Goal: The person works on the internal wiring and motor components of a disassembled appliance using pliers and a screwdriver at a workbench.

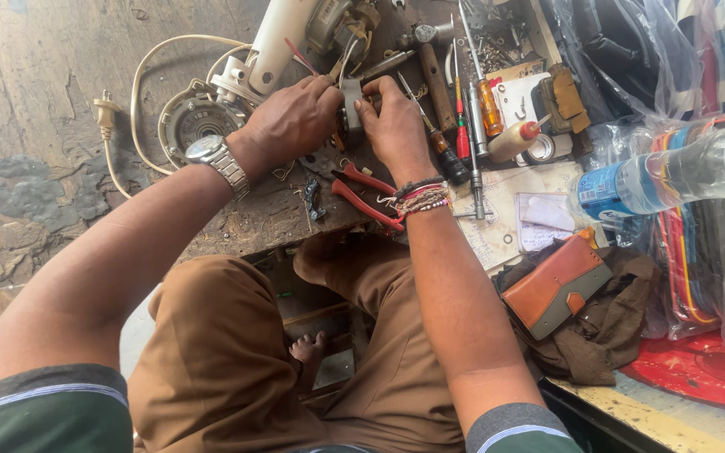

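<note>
Both sets of fingers close on one small grey metal part (pixel 351 117), pinched from either side over the far middle of the worn wooden table (pixel 44 101). The left hand (pixel 291 122) wraps it from the left, fingers curled tight; the right hand (pixel 392 122) presses in from the right, fingertips on its top edge. The two hands touch across the part, with no gap between them.

Just near of the hands lie red-handled pliers (pixel 367 197), jaws pointing left, close to the table's near edge, which stops just above the person's knees. Just right of the right hand a row of screwdrivers (pixel 487 105) and a small oil bottle (pixel 515 139) crowd in. On the far side, a white appliance body (pixel 279 42) and a round motor housing (pixel 195 122) sit tight against the left hand, a cream cord (pixel 140 75) looping left to a plug (pixel 106 109). Beyond the cord, far left, the boards lie bare. At far right lies a plastic water bottle (pixel 673 172); near right, an orange wallet (pixel 557 285).
</note>
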